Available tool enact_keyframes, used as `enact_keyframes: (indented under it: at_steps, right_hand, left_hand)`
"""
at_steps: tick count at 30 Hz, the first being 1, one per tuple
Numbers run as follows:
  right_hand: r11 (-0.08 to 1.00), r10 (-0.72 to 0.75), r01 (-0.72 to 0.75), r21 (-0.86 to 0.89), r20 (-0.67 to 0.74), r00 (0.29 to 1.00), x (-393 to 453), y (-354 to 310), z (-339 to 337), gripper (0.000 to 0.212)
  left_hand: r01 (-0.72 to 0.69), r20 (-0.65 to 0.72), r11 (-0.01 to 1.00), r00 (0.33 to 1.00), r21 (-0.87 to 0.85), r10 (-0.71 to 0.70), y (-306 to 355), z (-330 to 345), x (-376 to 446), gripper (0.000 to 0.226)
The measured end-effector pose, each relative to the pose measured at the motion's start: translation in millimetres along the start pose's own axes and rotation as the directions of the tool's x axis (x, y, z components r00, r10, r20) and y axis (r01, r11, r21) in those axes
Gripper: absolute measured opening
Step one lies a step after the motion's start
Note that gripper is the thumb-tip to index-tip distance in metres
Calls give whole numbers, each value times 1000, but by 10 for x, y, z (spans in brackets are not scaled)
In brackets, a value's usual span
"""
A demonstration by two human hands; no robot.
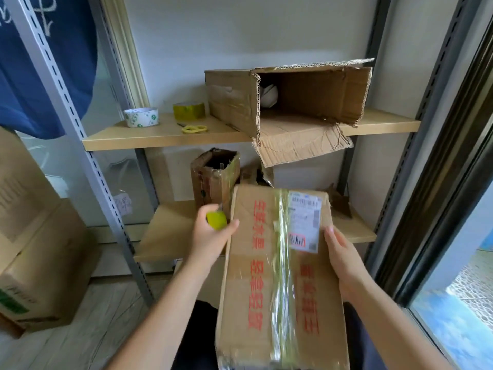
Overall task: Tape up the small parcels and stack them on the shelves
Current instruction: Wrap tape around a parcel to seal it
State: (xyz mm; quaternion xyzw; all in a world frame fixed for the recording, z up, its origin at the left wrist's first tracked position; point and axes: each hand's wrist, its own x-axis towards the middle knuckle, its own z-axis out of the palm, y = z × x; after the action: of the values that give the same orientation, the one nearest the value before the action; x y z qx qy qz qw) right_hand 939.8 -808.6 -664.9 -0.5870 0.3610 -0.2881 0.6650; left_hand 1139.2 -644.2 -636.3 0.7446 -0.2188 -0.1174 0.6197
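Observation:
A brown cardboard parcel with red lettering, a white shipping label and a strip of shiny tape down its middle lies lengthwise in front of me. My right hand holds its right edge, fingers along the side. My left hand grips a small yellow-green tool, seemingly a cutter or small tape roll, at the parcel's upper left edge. A small taped-up open box stands on the lower shelf behind it.
The upper shelf carries a white tape roll, a yellow tape roll, yellow scissors and a large open torn box on its side. Big cartons stand at left. A glass door borders the right.

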Motion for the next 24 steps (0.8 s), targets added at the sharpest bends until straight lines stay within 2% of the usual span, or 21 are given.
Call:
enact_keyframes:
  at_steps: [4,7,11,14,17,19,21,24]
  right_hand:
    - [995,102,-102,-10,-24,995,729,-600,97,25]
    - [979,172,-171,-114,3,985,1104,-685,271,20]
    - [959,142,-134,-251,13,990,1469,-661,485,21]
    - [906,86,-82,-415,-9,996,1694,-794,591,26]
    - [727,1,-14,-687,-20,1000,1814,-893,663,39]
    - [604,-51,14,-797,-21,998,1837,-887,652,43]
    - [535,-135,67,-843,-8,991,1812,-826,608,45]
    - [427,-319,169,-888,26,947,1575,-712,592,37]
  left_hand:
    - [18,44,998,999,52,-20,418,24,526,51]
    - [65,55,994,996,89,-70,329,77,821,55]
    - [66,8,990,998,126,-68,106,136,1125,56]
    - [84,35,987,995,139,-89,48,106,1294,50]
    - [78,34,992,996,95,-82,19,53,1316,43]
    - [75,17,997,997,-34,-75,66,-30,1211,32]
    - [-19,-1,995,1000,-93,19,171,-145,1026,25]
    - [-201,62,980,978,-8,201,378,-296,734,21]
